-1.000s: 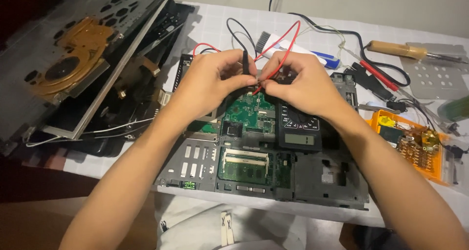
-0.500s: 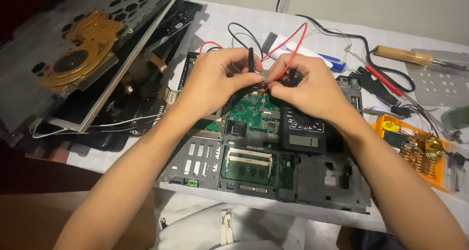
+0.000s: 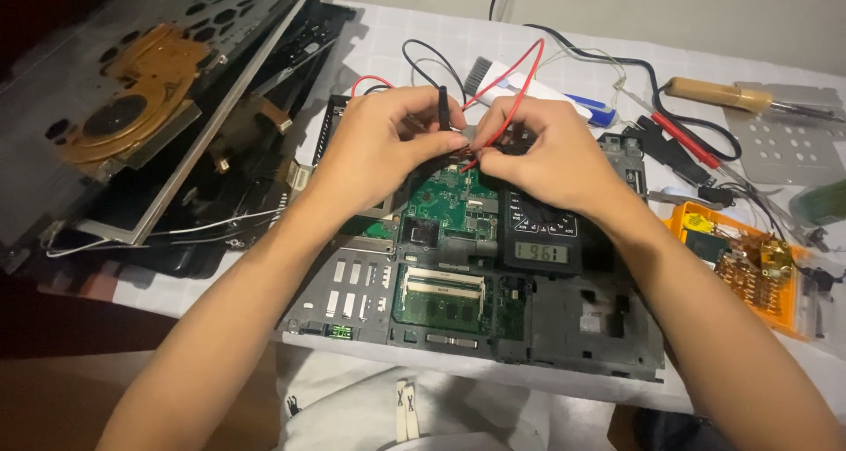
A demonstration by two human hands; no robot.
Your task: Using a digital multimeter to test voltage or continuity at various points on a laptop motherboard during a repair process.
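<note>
An opened laptop base with a green circuit board [image 3: 454,200] lies in front of me on the white cloth. A black multimeter [image 3: 539,240] with a lit display rests on it. My left hand [image 3: 379,147] pinches the black test probe [image 3: 442,107], which stands almost upright. My right hand [image 3: 538,151] grips the red test probe [image 3: 469,163], its tip just above the green board. Both hands meet over the board's far edge, and a small part between the fingertips is hidden. The red lead [image 3: 520,77] loops up behind the hands.
A dismantled laptop lid with a copper-coloured heat sink [image 3: 132,107] leans at the left. A wooden-handled soldering iron [image 3: 718,94], a metal plate [image 3: 789,143], black and red cables, and an orange open device [image 3: 749,262] lie at the right. A white brush [image 3: 520,81] is behind the hands.
Both hands stay together over the board; the probes shifted only slightly in the fingers. The view has drifted a little.
</note>
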